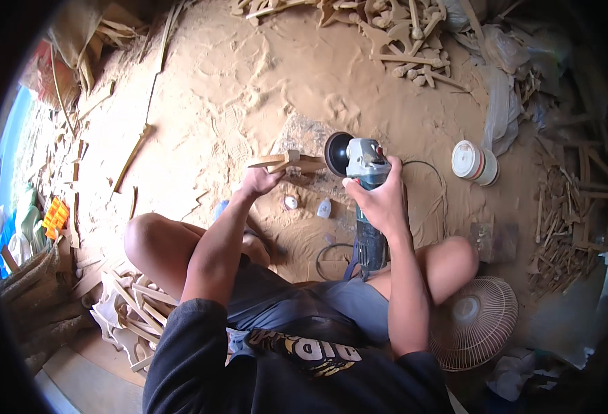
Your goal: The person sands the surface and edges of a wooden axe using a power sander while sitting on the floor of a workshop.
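Observation:
My left hand is closed around a pale, shaped wooden piece, gripping it near its left part. In my right hand is an angle grinder with a green-and-grey body, held upright with its rear end down by my lap. The grinder's round black disc faces the right end of the wooden piece. Disc and wood meet or nearly meet; I cannot tell whether they touch. Behind the wooden piece lies a dusty flat slab. A small clear bottle and a small round container stand in front of it.
Dust covers the floor. Piles of wooden pieces lie at the back, left and right. A white tub stands right of the grinder, a fan by my right knee. A dark cord curves across the floor.

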Tool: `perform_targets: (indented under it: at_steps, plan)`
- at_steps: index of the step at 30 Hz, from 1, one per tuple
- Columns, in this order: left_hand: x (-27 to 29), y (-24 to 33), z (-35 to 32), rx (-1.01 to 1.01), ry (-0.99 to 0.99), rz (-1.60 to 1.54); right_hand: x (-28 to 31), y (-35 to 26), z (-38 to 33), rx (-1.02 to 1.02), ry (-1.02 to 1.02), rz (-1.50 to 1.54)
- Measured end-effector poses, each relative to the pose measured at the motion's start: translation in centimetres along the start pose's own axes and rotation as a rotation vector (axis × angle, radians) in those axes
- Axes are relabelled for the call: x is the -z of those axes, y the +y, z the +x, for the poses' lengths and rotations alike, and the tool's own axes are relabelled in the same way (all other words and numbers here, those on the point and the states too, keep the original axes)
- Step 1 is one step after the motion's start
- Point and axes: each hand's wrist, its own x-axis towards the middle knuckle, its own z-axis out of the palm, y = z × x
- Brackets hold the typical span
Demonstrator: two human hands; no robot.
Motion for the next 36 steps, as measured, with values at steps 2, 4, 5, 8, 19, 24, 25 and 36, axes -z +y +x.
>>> perform_targets:
  at_steps: [2, 4, 5, 8, 19, 24, 25, 36]
  plan:
    - [0.9, 2.5, 1.4, 0.014, -0.067, 0.289, 1.7, 0.1, -0.3, 0.055, 0.070, 0.129]
    - [2.4, 4.7, 2.3, -0.059, -0.008, 0.316, 3.2, -0.9, -0.6, 0.021, 0.083, 0.145]
    - [3.7, 5.7, 3.3, 0.113, -0.112, 0.544, 3.7, -1.5, -0.6, 0.053, 0.116, 0.121]
    - [4.3, 14.2, 3.1, 0.257, -0.242, 0.852, 4.7, 0.2, -0.9, 0.063, 0.174, 0.079]
    - [0.8, 17.9, 0.6, 0.136, -0.192, 1.056, 2.7, 1.3, -3.1, 0.087, 0.031, 0.219]
    - [1.0, 19.8, 1.4, 0.314, -0.279, 1.039, 3.7, 0.1, -3.7, 0.076, 0.051, 0.031]
    - [0.9, 19.3, 1.3, 0.316, -0.282, 1.040, 4.0, -0.6, -3.7, 0.012, -0.007, -0.043]
    - [0.2, 15.7, 0.7, 0.125, -0.100, 1.052, 2.3, 0.4, -3.4, 0.026, -0.004, -0.145]
